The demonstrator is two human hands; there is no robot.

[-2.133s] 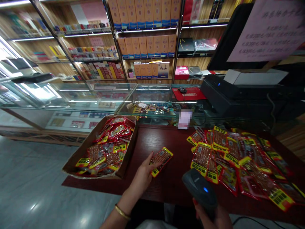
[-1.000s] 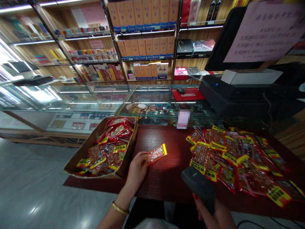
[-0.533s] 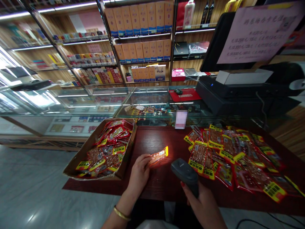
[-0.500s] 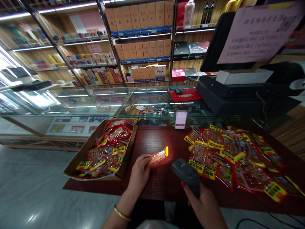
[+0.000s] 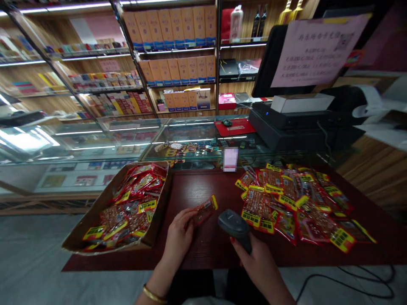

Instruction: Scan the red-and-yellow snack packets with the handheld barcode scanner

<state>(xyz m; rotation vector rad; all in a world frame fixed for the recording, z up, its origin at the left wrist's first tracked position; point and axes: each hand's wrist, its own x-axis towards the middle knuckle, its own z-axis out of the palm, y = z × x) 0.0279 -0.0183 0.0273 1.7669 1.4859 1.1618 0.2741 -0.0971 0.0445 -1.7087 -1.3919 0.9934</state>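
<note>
Between the thumb and fingers of my left hand (image 5: 179,231) is a small snack packet (image 5: 205,209) with a clear front, reddish-brown contents and a yellow end. It is held just above the dark red tabletop (image 5: 193,186). My right hand (image 5: 259,258) is wrapped round the handle of a dark grey barcode scanner (image 5: 234,224), whose head points toward the packet. No light shows on the packet. At the left, a cardboard box (image 5: 166,192) holds many similar packets. To the right of the scanner lies a loose spread of packets (image 5: 288,190), overlapping one another.
Behind the table stands a glass display counter (image 5: 152,131) with a red mat (image 5: 237,127) on it. A black monitor (image 5: 270,63) bearing a pink paper sign is at the right. Stocked shelves line the wall. A black cable (image 5: 343,288) lies on the floor at right.
The bright scanner light on the packet has gone out. The whole view has shifted a little; both hands keep hold of the packet and the scanner.
</note>
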